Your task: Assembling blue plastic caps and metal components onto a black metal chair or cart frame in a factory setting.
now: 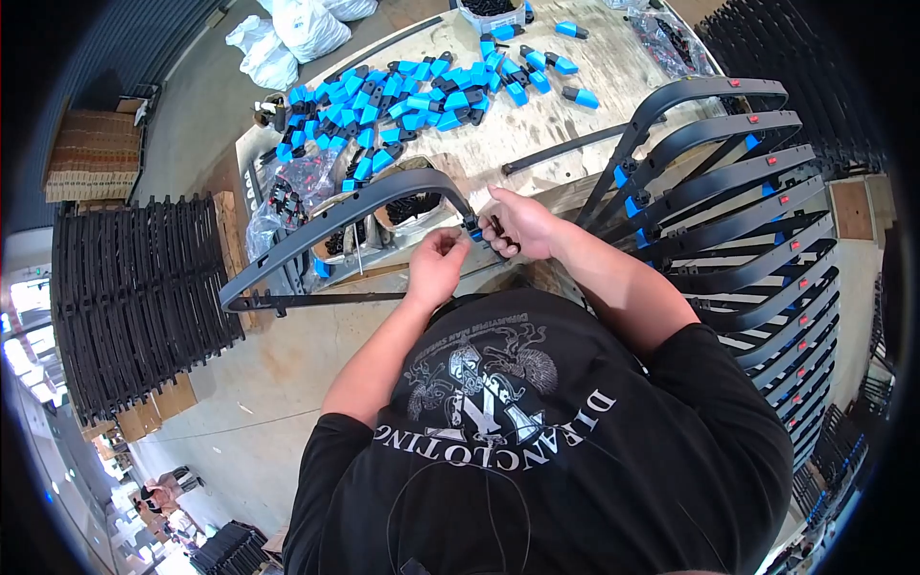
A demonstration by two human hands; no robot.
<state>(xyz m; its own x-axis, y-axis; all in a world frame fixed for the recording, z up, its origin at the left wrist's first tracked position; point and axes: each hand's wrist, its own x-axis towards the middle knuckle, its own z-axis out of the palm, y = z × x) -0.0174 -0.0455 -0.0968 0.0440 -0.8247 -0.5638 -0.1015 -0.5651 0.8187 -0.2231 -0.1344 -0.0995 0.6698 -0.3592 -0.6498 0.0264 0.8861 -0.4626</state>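
A black curved frame (347, 197) lies across the table's near edge, its bent end close to both hands. Fingers pinched together, my left hand (439, 265) is beside that end; whatever it holds is too small to make out. My right hand (525, 226) is closed around several small black parts (498, 240), its thumb stretched outward. Between the hands, a blue piece (475, 233) shows at the frame's end. Just beyond the frame stands an open container of small black parts (412, 209).
Blue-and-black end pieces (383, 96) are heaped on the worn wooden table (575, 144). Similar black frames (738, 201) are stacked on my right. Black bars (144, 297) form a pile at the left. White sacks (307, 29) lie on the floor beyond.
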